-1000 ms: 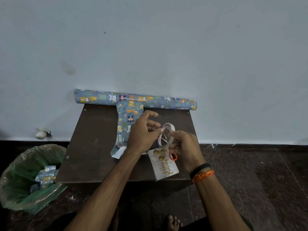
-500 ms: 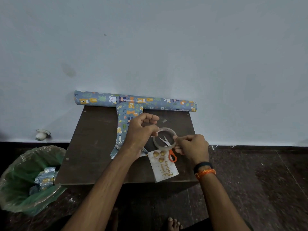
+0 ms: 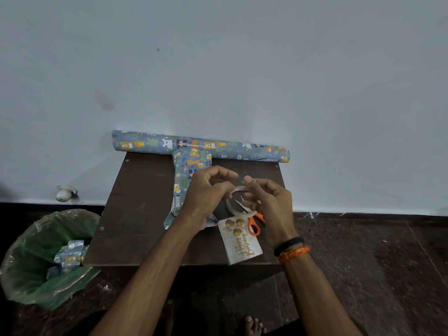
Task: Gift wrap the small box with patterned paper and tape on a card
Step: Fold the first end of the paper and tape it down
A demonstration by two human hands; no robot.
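**Now: tape being handled above the table**

Currently a tape roll [image 3: 238,202] is being held between both hands over the table [image 3: 145,214]. The left hand [image 3: 206,195] is curled, its fingers pinching at the roll's upper left edge; the right hand [image 3: 269,202] is curled too, its fingertips pinching the roll's upper right. Whether a free strip is being drawn out cannot be told.

The paper roll [image 3: 201,146] is lying along the table's far edge against the wall, its long axis running left to right. A wrapped piece [image 3: 189,170] is lying with its long axis running from the roll toward the person, partly hidden by the left hand. The card [image 3: 242,243] is lying at the near edge, tilted, long axis running roughly near to far. Scissors [image 3: 253,224] are lying just beside it, blades pointing up-left through the tape ring.
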